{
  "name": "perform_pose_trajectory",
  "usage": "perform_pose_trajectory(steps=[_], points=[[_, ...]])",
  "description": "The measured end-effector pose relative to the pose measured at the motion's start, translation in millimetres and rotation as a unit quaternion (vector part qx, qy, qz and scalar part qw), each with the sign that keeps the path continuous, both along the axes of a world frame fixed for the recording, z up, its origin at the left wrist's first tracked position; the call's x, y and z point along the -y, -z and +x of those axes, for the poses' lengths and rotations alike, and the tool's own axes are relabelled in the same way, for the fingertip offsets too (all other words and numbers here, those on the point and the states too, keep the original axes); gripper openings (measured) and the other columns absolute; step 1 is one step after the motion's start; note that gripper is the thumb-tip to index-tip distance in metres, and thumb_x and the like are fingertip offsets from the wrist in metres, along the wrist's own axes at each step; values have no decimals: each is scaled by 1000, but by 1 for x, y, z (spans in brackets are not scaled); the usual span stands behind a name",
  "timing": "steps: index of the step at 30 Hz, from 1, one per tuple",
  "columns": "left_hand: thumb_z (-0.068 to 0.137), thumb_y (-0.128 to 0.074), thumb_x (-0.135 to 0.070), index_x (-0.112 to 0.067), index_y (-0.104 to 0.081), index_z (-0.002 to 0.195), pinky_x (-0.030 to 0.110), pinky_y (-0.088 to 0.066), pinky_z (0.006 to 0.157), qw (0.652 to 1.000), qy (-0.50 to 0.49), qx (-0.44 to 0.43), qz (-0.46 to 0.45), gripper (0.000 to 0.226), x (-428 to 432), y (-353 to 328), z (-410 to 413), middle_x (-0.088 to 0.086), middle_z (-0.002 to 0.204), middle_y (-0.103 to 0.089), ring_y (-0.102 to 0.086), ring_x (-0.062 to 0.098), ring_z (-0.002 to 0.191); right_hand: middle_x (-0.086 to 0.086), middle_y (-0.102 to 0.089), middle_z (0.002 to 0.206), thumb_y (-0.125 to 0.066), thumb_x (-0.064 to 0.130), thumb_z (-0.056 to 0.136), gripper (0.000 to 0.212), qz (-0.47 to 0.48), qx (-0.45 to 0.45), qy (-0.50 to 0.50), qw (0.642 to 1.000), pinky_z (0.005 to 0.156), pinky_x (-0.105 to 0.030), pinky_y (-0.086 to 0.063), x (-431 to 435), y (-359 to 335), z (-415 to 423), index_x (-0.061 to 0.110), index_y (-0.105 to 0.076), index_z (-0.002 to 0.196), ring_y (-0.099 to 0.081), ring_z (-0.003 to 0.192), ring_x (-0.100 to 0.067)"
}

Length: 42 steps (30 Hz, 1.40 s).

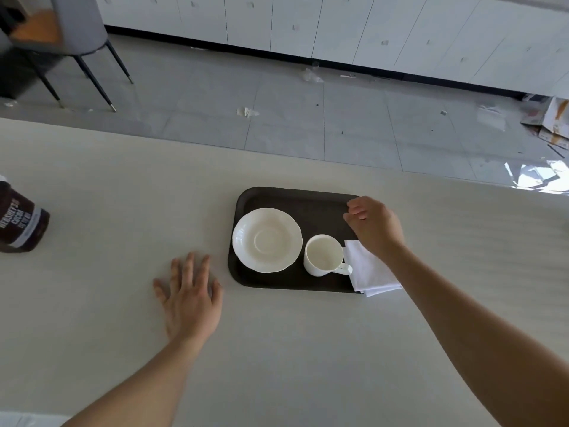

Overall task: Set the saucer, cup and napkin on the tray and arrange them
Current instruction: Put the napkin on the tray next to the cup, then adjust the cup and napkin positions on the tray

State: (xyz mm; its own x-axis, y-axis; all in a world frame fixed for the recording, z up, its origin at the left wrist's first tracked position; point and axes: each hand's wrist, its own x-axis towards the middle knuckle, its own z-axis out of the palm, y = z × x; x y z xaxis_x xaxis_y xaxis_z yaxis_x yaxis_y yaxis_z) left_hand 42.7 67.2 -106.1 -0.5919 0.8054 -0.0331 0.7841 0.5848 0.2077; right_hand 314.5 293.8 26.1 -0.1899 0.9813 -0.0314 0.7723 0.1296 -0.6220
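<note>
The left hand [191, 295] is laid flat on the pale table [107, 186], fingers spread, holding nothing, just left of the dark tray [308, 198]. On the tray a scalloped white saucer [266, 240] sits beside an upright white cup [323, 255]. A folded white napkin [369, 269] overhangs the tray's right edge. The right hand [374, 228] is held loosely curled above it, empty. Bare table surrounds the tray.

A pale table [92, 303] fronts grey floor tiles [277, 118] littered with scraps, white cabinets [308, 23] at twelve o'clock, a grey chair [70, 29] at ten.
</note>
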Motion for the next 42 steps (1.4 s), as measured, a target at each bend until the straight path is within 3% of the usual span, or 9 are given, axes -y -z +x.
perform_pose_trajectory(steps=[2,8,14,17,20,25,33,42], points=[[91,-34,-42,-32,-37,147,61,-10,117,1000,-1,3,0,56,-1,-1,-1,1,160,-31,-21,28,150,4,-72,95,-68,23,88,22,-41,24,-55,997,73,-25,-47,-9,2,-23,17,-70,109,-67,90,-20],[90,-35,-43,-33,-38,147,60,-8,119,1000,-7,13,5,58,0,-1,-1,3,160,-31,-21,28,150,-4,-73,107,-67,33,89,30,-119,120,-167,971,84,-33,-52,-25,19,-72,16,-69,114,-66,97,-26],[88,-34,-45,-32,-40,145,57,-6,120,1000,-16,11,18,59,0,2,-1,8,159,-33,-22,27,150,-13,-76,78,-67,32,90,26,-188,178,-208,943,77,-42,-61,-41,31,-96,8,-73,97,-73,71,-28],[88,-33,-46,-31,-40,145,57,-6,119,1000,-14,3,15,60,0,4,-3,8,158,-33,-22,27,149,-9,-72,68,-70,25,89,17,-211,161,-212,941,69,-37,-61,-41,38,-102,10,-70,96,-70,59,-21],[88,-34,-46,-31,-39,145,58,-9,119,1000,-14,-4,11,60,0,5,-2,8,158,-33,-23,28,149,-11,-73,76,-69,16,89,10,-221,135,-198,945,66,-35,-60,-41,44,-103,11,-67,97,-73,60,-24],[88,-33,-46,-32,-40,145,59,-12,119,1000,-16,-8,9,59,0,3,-1,8,157,-35,-24,27,148,-9,-69,71,-68,7,88,4,-272,73,-163,946,70,-39,-63,-48,49,-100,7,-69,93,-71,55,-23],[89,-33,-46,-31,-40,146,59,-13,119,1000,-15,-14,-7,60,0,0,0,7,158,-34,-24,25,149,-17,-74,85,-67,6,91,13,-279,13,-112,954,80,-45,-62,-57,56,-98,5,-68,104,-74,69,-29],[89,-32,-46,-31,-41,145,58,-13,119,1000,-16,-14,-11,59,-1,0,-1,6,158,-34,-24,25,149,-17,-72,79,-67,5,90,2,-301,-69,-41,950,70,-41,-64,-61,65,-98,4,-68,92,-72,62,-26]])
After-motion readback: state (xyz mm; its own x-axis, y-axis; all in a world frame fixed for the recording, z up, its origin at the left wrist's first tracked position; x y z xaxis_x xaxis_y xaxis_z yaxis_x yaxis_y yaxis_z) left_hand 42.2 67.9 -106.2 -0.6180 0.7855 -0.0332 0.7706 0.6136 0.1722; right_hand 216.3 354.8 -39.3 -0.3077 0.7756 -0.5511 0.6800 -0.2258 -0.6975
